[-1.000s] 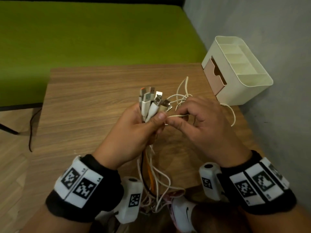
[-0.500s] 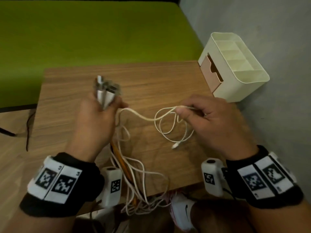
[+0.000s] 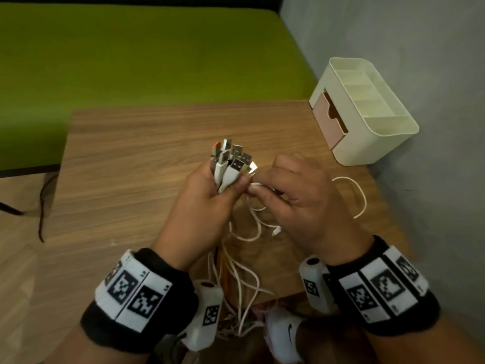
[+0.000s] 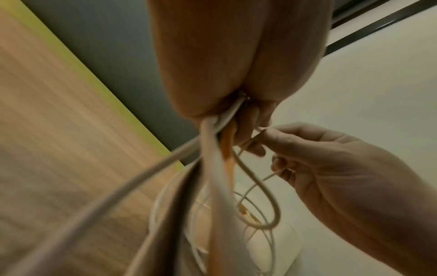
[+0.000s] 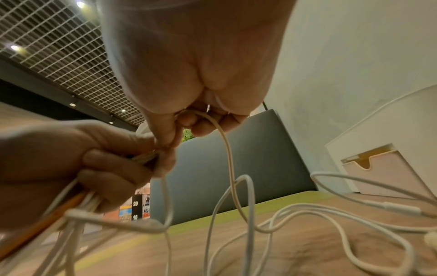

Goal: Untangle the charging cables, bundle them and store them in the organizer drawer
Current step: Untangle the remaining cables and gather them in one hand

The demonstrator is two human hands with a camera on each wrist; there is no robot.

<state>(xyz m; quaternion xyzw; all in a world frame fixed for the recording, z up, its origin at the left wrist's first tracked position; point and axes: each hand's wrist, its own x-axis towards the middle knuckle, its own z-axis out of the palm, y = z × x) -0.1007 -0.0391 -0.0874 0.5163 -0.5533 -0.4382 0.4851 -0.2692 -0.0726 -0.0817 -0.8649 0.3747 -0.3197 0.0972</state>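
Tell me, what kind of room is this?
Probably an office or shared workroom, though I can't be sure. There is a small wooden table against a grey wall, a desk organizer on it, and a grid ceiling with spotlights overhead.

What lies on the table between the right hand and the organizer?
In the head view, only a loop of white cable lies on the table between right hand and organizer.

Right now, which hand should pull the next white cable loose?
The right hand. It already pinches a thin white cable, while the left hand grips the bunch of white USB plugs and looks too full.
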